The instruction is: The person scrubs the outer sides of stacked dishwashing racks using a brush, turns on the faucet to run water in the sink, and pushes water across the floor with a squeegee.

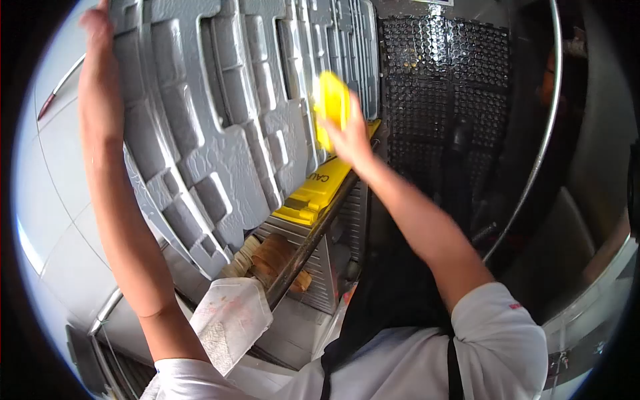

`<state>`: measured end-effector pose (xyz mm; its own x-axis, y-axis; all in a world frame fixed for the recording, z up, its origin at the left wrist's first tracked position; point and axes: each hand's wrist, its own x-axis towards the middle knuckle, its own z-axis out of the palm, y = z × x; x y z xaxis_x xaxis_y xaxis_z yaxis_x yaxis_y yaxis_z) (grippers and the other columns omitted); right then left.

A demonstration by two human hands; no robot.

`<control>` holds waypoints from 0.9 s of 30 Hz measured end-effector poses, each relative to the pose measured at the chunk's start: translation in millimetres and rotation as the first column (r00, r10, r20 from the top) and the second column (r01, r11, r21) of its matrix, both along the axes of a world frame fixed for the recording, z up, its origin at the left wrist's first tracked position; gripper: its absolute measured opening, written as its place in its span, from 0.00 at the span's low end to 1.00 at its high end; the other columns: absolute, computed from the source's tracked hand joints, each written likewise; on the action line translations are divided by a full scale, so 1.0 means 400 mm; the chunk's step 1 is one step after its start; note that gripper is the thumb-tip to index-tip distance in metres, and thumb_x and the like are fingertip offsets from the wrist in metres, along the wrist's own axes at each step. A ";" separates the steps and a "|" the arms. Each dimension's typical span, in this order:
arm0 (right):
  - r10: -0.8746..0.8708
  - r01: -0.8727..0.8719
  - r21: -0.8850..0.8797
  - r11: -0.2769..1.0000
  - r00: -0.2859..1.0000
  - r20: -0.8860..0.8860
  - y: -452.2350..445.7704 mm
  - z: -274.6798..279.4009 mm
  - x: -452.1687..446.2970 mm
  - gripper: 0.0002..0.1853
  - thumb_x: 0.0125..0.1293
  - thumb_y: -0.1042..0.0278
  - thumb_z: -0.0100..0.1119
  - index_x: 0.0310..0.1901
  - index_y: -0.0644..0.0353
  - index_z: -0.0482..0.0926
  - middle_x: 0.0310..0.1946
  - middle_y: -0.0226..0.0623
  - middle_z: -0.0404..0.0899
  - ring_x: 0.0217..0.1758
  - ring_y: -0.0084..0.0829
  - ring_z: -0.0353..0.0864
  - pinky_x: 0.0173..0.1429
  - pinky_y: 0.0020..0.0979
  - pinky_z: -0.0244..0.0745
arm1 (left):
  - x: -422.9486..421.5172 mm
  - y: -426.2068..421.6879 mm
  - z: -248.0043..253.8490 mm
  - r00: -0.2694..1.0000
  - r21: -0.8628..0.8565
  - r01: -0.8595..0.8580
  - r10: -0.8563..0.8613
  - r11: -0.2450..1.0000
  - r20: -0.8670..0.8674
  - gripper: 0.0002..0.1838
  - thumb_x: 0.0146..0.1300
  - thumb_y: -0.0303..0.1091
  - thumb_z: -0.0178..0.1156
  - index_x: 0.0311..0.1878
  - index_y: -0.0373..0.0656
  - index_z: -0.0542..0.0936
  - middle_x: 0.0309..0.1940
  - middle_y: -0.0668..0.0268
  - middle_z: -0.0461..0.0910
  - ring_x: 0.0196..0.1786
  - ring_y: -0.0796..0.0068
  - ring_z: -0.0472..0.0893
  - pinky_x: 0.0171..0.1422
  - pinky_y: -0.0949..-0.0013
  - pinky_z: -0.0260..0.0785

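A large grey moulded panel (233, 147) with ribs and recesses stands tilted in front of me, its surface wet. My left hand (99, 27) is at the panel's upper left edge; its fingers are blurred and partly cut off by the frame. My right hand (348, 130) is closed on a yellow brush-like block (332, 110), held against or close to the panel's right part; its underside is hidden. Below it, a yellow caution sign (320, 190) lies along a dark rail, partly behind the panel.
A black perforated rubber mat (447, 87) covers the floor at the right. A translucent plastic container (233, 317) and brown rolled items (273, 253) are below the panel. A curved metal hose or pipe (543, 147) runs down the right side. White tiles (60, 153) line the left.
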<state>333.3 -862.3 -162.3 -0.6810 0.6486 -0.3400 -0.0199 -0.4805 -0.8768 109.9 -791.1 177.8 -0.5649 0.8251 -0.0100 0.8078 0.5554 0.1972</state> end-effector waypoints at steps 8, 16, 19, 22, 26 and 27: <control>0.011 -0.017 0.053 0.998 0.994 0.111 0.069 -0.021 -0.078 0.34 0.61 0.59 0.73 0.65 0.59 0.67 0.46 0.46 0.85 0.46 0.40 0.87 0.51 0.41 0.83 | 0.006 0.026 0.014 0.996 -0.065 0.094 -0.093 0.993 0.009 0.48 0.74 0.67 0.17 0.81 0.33 0.41 0.82 0.44 0.37 0.84 0.49 0.40 0.87 0.57 0.36; 0.039 -0.040 -0.008 0.999 0.997 -0.070 -0.175 0.042 0.212 0.35 0.64 0.73 0.68 0.71 0.63 0.64 0.64 0.43 0.75 0.68 0.35 0.75 0.72 0.37 0.68 | 0.096 0.034 0.018 0.992 0.072 -0.096 0.090 0.993 0.091 0.46 0.76 0.67 0.36 0.79 0.34 0.55 0.81 0.51 0.52 0.83 0.54 0.48 0.85 0.58 0.36; -0.058 0.020 -0.165 0.986 0.972 -0.228 -0.147 0.081 0.162 0.33 0.65 0.72 0.67 0.70 0.62 0.65 0.63 0.42 0.75 0.68 0.32 0.75 0.72 0.35 0.67 | 0.082 0.040 0.024 0.997 -0.007 -0.060 0.060 0.998 0.057 0.46 0.75 0.67 0.27 0.80 0.34 0.49 0.81 0.47 0.46 0.83 0.50 0.46 0.86 0.56 0.37; -0.109 0.112 0.010 0.994 0.986 -0.128 0.025 0.076 -0.044 0.31 0.63 0.66 0.70 0.65 0.61 0.68 0.52 0.42 0.82 0.54 0.35 0.83 0.59 0.38 0.79 | 0.053 0.032 0.027 0.999 -0.098 -0.030 0.032 0.995 0.014 0.47 0.74 0.67 0.18 0.81 0.34 0.43 0.82 0.43 0.39 0.84 0.46 0.43 0.87 0.54 0.37; -0.066 0.067 0.052 0.996 0.998 -0.014 0.016 0.108 -0.036 0.31 0.60 0.62 0.73 0.62 0.59 0.69 0.44 0.44 0.85 0.44 0.41 0.87 0.47 0.43 0.84 | 0.031 0.033 0.018 0.996 -0.058 0.093 -0.092 0.994 0.014 0.46 0.75 0.66 0.18 0.81 0.35 0.45 0.81 0.42 0.41 0.83 0.46 0.44 0.87 0.53 0.38; -0.012 0.010 0.086 0.996 1.000 0.027 -0.042 0.122 0.036 0.33 0.60 0.63 0.72 0.64 0.58 0.68 0.51 0.46 0.84 0.51 0.43 0.87 0.54 0.43 0.82 | 0.031 0.038 0.021 0.997 -0.049 0.072 -0.071 0.996 0.024 0.46 0.75 0.66 0.19 0.81 0.35 0.45 0.81 0.41 0.41 0.83 0.46 0.44 0.87 0.53 0.37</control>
